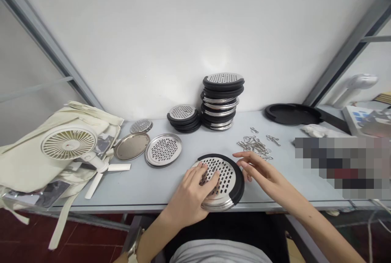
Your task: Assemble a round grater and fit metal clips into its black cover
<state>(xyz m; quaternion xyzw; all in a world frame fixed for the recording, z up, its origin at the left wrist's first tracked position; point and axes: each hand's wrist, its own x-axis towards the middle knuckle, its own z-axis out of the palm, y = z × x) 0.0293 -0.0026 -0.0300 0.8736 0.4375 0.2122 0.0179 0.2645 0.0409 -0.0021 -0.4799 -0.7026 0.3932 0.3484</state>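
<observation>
A round metal grater plate [224, 173] with a black rim around its far and right sides sits near the table's front edge. My left hand [193, 189] grips it from the left, its fingers and thumb pressed on the perforated top. Beside the rim's right side is my right hand [258, 170], open with the fingers apart; whether the fingertips touch the rim I cannot tell. Just beyond lies a loose pile of small metal wire clips [254, 145]. To the left, another grater plate [165, 150] rests beside a plain metal disc [132, 146].
A tall stack of black-rimmed graters [220, 112] stands against the wall, with a shorter stack [183, 122] alongside. A smaller perforated disc [141, 126] lies farther left. A white fan [71, 143] sits on a cream bag [27, 153]. At back right is a black tray [293, 114].
</observation>
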